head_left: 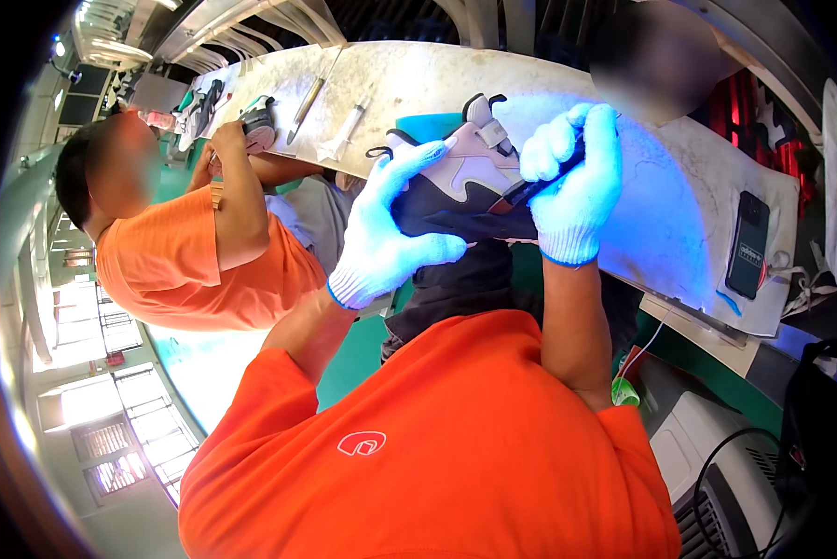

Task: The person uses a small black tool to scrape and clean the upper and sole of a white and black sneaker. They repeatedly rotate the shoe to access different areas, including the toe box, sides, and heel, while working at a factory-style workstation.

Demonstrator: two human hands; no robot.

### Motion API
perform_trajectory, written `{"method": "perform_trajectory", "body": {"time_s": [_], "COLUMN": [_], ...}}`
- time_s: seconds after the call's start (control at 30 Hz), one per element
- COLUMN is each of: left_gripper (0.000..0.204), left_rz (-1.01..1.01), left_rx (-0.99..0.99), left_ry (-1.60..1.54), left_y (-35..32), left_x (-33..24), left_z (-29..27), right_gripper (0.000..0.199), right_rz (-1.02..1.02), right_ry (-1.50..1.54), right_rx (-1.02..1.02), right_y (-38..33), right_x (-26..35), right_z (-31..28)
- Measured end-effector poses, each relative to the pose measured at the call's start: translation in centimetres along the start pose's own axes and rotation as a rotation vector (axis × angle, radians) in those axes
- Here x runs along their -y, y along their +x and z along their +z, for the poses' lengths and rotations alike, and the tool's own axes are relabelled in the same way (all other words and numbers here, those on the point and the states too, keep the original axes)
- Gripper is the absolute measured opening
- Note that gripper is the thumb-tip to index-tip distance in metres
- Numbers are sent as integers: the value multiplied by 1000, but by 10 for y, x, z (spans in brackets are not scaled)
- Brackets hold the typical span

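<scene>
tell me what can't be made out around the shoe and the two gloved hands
Head view only:
- shoe sole and toe: hidden behind the left hand and right hand.
- dark tool tip: covered by the right glove.
- phone screen: too small.
- co-worker's shoe: partly hidden by that person's hand.

L gloved hand [386, 228] gripped grey-and-black sneaker [460, 182]; R gloved hand [575, 182] held a dark pen-shaped tool [530, 189] on it, above pale worn table [418, 79].
</scene>
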State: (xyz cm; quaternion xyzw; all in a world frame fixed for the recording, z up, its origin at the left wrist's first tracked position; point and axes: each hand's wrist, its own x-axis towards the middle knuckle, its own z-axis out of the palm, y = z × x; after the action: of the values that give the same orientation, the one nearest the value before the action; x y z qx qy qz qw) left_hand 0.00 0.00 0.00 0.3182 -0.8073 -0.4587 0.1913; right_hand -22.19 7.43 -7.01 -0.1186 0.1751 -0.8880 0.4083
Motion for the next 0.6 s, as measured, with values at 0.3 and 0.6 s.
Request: {"method": "perform_trajectory", "body": {"time_s": [0.3, 0.6], "left_gripper": [78, 79], "left_rz": [-180, -186], "left_rx": [-117, -116], "left_ry": [-241, -141], "left_y": [3, -1], "left_x": [-4, -8], "left_z": [7, 8], "right_gripper": [32, 37], "right_rz": [5, -46], "right_ry": [-29, -98], "right_rx": [-73, 150], "right_y": [-10, -9], "right_x": [0, -1], "right_z": [7, 0]}}
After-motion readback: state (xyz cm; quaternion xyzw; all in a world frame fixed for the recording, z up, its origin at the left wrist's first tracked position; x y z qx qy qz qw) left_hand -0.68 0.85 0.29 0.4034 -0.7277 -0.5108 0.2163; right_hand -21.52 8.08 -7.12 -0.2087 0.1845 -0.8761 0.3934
